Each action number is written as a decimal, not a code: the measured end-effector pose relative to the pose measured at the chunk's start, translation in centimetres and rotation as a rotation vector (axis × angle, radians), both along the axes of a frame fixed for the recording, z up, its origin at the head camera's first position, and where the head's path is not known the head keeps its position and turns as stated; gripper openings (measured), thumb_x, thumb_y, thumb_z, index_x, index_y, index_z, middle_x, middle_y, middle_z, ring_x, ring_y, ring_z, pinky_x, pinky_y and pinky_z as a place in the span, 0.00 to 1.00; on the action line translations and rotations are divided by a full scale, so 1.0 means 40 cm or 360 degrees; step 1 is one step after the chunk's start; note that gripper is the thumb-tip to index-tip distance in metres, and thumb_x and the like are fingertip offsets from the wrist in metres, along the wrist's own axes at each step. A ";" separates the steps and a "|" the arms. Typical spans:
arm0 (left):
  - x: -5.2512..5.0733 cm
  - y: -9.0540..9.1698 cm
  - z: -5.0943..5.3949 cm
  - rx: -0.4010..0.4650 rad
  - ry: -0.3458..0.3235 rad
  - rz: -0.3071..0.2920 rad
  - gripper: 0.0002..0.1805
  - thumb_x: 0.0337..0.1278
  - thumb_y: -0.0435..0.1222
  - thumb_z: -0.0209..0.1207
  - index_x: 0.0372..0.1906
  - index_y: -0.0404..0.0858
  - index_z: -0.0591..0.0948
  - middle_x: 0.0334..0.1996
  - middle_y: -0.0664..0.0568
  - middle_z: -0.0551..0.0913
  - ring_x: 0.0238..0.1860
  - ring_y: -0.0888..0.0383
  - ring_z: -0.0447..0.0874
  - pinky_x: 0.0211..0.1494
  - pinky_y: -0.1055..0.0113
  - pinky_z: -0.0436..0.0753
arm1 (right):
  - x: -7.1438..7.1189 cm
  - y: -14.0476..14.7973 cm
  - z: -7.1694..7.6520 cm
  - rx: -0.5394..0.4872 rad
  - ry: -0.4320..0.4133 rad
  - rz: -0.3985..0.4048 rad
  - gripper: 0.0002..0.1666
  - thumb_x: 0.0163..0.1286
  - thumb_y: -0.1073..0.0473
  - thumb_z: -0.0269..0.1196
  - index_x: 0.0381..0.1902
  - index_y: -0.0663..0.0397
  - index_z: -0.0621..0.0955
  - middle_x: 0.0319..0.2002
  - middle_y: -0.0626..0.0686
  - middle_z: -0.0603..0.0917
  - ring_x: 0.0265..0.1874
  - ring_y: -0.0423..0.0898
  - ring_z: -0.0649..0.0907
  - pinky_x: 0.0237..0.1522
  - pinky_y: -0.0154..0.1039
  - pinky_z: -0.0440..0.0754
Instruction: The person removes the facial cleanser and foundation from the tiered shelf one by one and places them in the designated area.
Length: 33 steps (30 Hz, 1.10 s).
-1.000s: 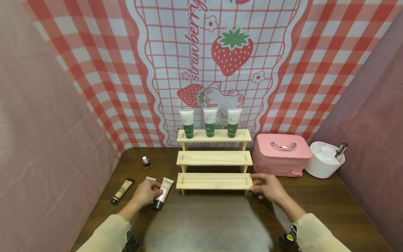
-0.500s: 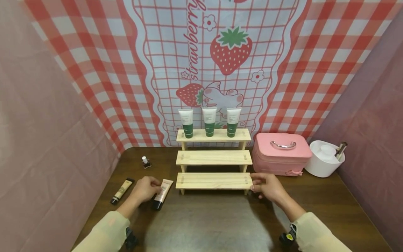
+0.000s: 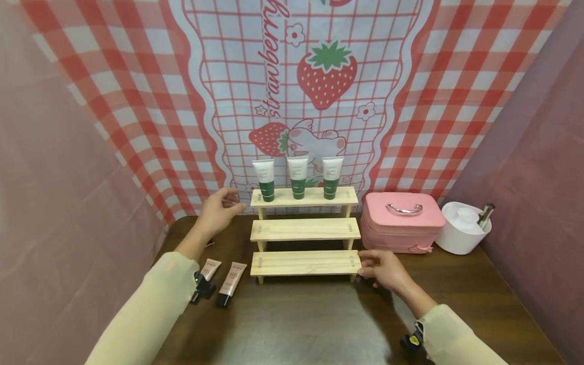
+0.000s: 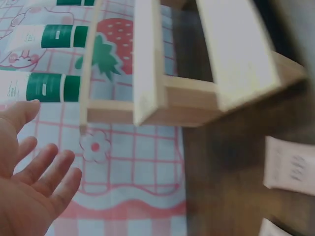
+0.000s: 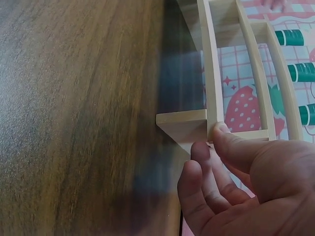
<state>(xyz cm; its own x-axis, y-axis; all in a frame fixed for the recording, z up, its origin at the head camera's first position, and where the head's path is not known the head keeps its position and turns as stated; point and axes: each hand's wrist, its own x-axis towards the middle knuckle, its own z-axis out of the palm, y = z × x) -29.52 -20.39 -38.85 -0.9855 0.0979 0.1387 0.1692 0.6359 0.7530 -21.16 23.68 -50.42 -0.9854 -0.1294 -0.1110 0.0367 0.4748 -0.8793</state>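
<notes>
Three green-and-white tubes top the wooden rack mid-frame; I see the left hand, loosely spread, holding nothing, left of them, the right hand gripping the rack's lower-right end.

White-and-green tubes, pale yellow rack, dark brown table, pink case, red-and-white checked backdrop

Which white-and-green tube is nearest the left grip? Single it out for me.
The leftmost squeeze tube atop the wooden display rack. The left grip is just off that end; the middle tube and right tube stand farther along.
</notes>
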 end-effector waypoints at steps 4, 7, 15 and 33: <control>-0.043 0.043 0.032 0.0115 -0.0003 -0.0034 0.33 0.68 0.44 0.66 0.73 0.39 0.70 0.64 0.38 0.76 0.63 0.40 0.79 0.57 0.45 0.84 | -0.001 -0.004 0.001 0.0030 0.0019 -0.0005 0.29 0.62 0.70 0.73 0.61 0.68 0.81 0.40 0.62 0.88 0.28 0.49 0.86 0.17 0.45 0.82; -0.065 0.067 0.047 0.0198 -0.0015 -0.0041 0.34 0.67 0.43 0.67 0.73 0.40 0.70 0.62 0.39 0.77 0.62 0.41 0.79 0.58 0.45 0.84 | -0.004 -0.007 0.000 0.0045 0.0033 -0.0002 0.28 0.62 0.70 0.73 0.61 0.67 0.81 0.39 0.60 0.88 0.27 0.48 0.85 0.17 0.44 0.82; -0.101 0.108 0.060 0.0296 0.0003 -0.0032 0.30 0.66 0.40 0.68 0.69 0.39 0.73 0.60 0.41 0.79 0.62 0.41 0.81 0.59 0.47 0.84 | -0.004 -0.005 -0.002 0.0035 0.0028 -0.0020 0.28 0.62 0.71 0.72 0.61 0.68 0.81 0.38 0.60 0.88 0.27 0.47 0.85 0.17 0.45 0.82; -0.086 0.129 0.077 0.0281 -0.0006 -0.0029 0.22 0.67 0.38 0.67 0.62 0.37 0.77 0.55 0.41 0.82 0.58 0.42 0.82 0.58 0.46 0.83 | -0.002 -0.004 0.003 0.0049 0.0020 -0.0028 0.29 0.61 0.71 0.72 0.61 0.69 0.81 0.38 0.60 0.88 0.27 0.48 0.85 0.18 0.46 0.83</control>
<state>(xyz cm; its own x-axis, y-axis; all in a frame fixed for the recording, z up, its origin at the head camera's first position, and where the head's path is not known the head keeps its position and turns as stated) -32.96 -15.22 -35.78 -0.9843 0.0900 0.1516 0.1763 0.4904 0.8535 -21.25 23.52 -50.31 -0.9888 -0.1085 -0.1024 0.0346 0.5010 -0.8648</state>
